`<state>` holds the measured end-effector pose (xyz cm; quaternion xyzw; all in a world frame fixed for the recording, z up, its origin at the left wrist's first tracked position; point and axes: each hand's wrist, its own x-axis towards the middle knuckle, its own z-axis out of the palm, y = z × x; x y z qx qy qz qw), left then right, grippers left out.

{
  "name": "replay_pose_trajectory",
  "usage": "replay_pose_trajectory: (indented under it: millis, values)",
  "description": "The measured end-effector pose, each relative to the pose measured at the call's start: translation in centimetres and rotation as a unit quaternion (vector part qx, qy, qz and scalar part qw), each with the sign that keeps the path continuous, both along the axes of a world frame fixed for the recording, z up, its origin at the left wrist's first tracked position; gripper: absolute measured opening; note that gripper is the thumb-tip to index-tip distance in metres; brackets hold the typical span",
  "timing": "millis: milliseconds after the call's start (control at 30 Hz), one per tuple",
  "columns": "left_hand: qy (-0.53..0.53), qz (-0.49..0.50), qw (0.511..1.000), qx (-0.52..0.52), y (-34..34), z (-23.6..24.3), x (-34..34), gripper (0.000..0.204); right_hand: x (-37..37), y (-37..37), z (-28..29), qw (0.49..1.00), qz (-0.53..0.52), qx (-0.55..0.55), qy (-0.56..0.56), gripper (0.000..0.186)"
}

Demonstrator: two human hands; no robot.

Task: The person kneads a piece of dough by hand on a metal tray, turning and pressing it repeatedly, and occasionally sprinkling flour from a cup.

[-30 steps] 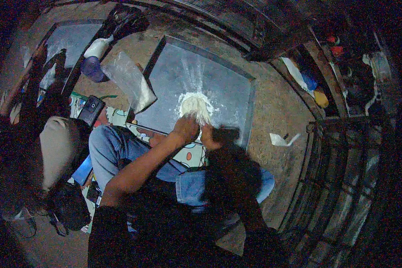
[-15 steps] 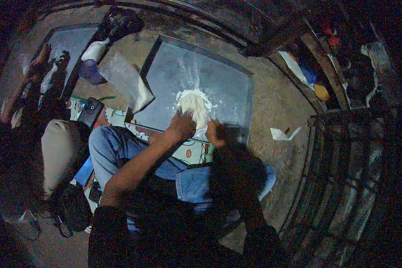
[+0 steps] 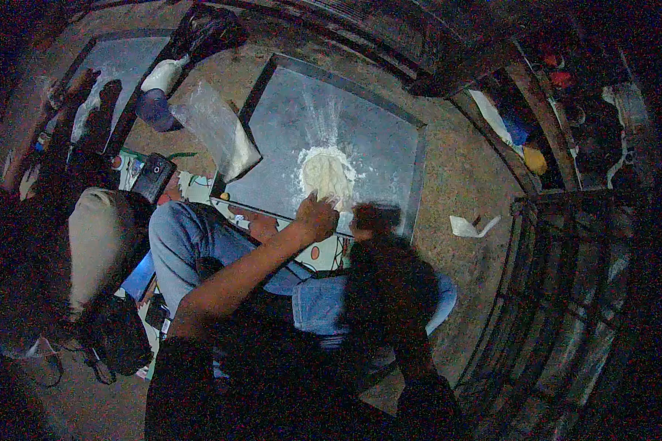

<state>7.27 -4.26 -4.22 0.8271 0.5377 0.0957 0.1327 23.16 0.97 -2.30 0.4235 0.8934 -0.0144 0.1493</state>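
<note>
A pale lump of dough (image 3: pixel 325 173) lies in a ring of scattered white flour on a blue-grey, dark-rimmed board (image 3: pixel 276 110) before me. My left hand (image 3: pixel 318 218) is at the dough's near edge, its bent fingers gripping the edge. To its right, my right hand (image 3: pixel 374 219) hovers by the board's near side, apart from the dough. It is dark and smeared, so its fingers cannot be made out. A clear plastic bag with white powder (image 3: pixel 241 156) rests across the board's left corner.
Left of me another person's hands (image 3: pixel 99 99) work over a second board (image 3: pixel 121 59). A white-and-purple bag (image 3: pixel 154 103) and a black plastic bag (image 3: pixel 212 33) stand between. A phone (image 3: pixel 154 176) lies nearer. Right are a white scrap (image 3: pixel 467 226) and a dark barred frame (image 3: pixel 544 294).
My right hand has drawn back from the dough and turned dark and blurred. My left hand has slid down to its near edge. The whole view has shifted slightly.
</note>
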Motion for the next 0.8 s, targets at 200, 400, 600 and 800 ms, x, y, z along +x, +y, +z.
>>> replay_pose_trajectory:
  millis: [200,400,600,800]
  values:
    - [-0.073,0.027,0.986,-0.147,2.7,2.7,-0.9,0.021,1.0,-0.2,-0.6,0.998,0.023,0.025,-0.045,0.009]
    - [-0.132,0.219,0.941,0.222,4.6,2.3,-3.0,0.030,-0.8,0.9,-0.3,0.973,0.108,0.068,-0.192,0.009]
    - [-0.133,0.197,0.970,0.060,5.3,1.2,-4.0,0.034,2.1,1.5,-5.6,0.995,0.000,0.100,-0.011,0.006]
    - [-0.188,0.256,0.946,0.064,6.2,2.3,-4.2,0.021,3.3,4.6,-4.1,0.998,0.027,0.015,0.054,0.025]
